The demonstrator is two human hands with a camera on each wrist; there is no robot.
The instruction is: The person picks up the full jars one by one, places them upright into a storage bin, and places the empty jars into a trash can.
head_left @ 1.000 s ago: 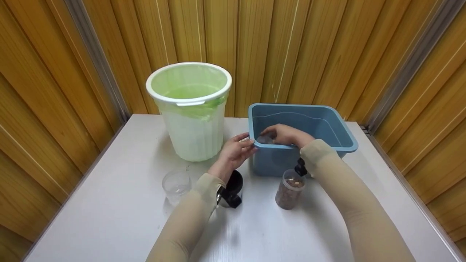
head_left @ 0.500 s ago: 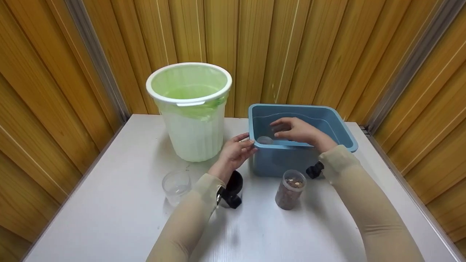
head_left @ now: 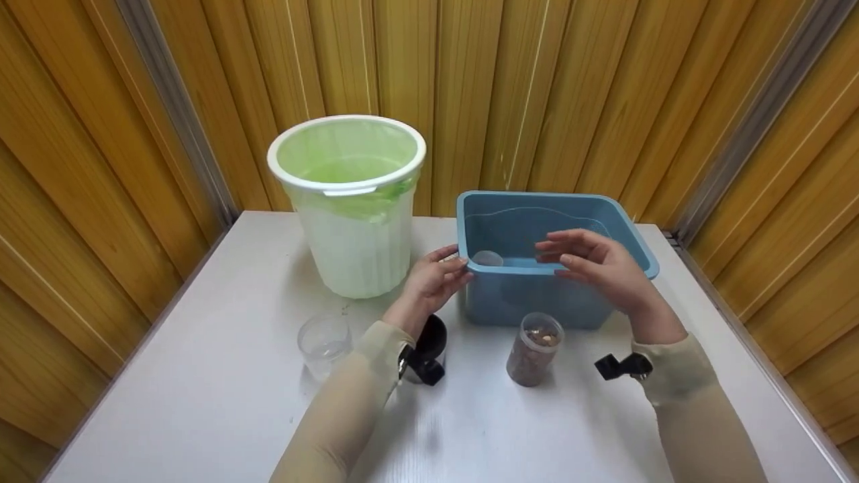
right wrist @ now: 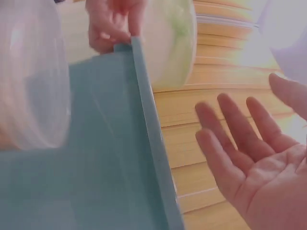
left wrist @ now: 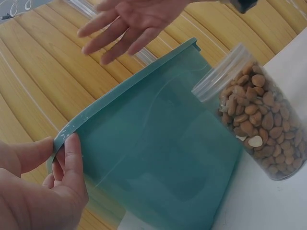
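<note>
White table (head_left: 201,376): blue tub (head_left: 604,221) long axis left-right; left hand (head_left: 433,282) grips corner.

Two bare hands, L hand (head_left: 433,278), R hand (head_left: 597,265), snug beige sleeves (head_left: 349,402), black wrist-mounted cams (head_left: 621,365).

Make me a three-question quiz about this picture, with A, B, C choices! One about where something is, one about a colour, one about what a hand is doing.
1. Where is the nut jar?
A. in front of the tub
B. inside the bin
C. on the floor

2. What colour is the tub?
A. red
B. blue
C. yellow

3. What is the left hand doing?
A. holding the tub's corner
B. lifting the jar
C. lying flat on the table

Answers: 1 A, the jar stands on the table before the tub. 2 B, its walls are blue. 3 A, the fingers pinch the rim; the right hand is open.
</note>
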